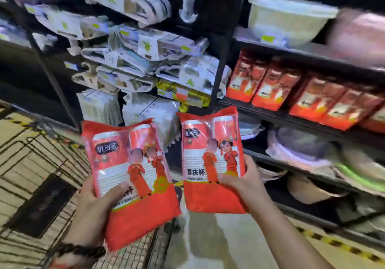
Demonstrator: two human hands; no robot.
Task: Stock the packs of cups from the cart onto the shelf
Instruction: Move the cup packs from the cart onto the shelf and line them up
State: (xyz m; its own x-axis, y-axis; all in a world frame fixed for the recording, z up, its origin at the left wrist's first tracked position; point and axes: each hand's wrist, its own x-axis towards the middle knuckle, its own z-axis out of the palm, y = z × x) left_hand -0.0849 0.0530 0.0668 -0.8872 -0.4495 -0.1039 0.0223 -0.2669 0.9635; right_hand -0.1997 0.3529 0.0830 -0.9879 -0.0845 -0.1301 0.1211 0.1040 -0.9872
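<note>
I hold two red packs of cups upright in front of me. My left hand (93, 204) grips the lower left edge of the left pack (133, 177), thumb across its front. My right hand (243, 181) grips the lower right part of the right pack (208, 160). Both packs are red plastic with white cups showing through and cartoon figures printed on them. The wire cart (37, 164) lies at the lower left, below the left pack. On the right, a black shelf (291, 118) carries a row of the same red packs (291, 93).
White wrapped goods (135, 60) hang on the dark rack straight ahead. A white tub (287, 20) sits on the upper right shelf, with bowls and basins (312, 150) on the lower shelves. Pale floor with yellow-black tape (337, 248) runs along the shelf base.
</note>
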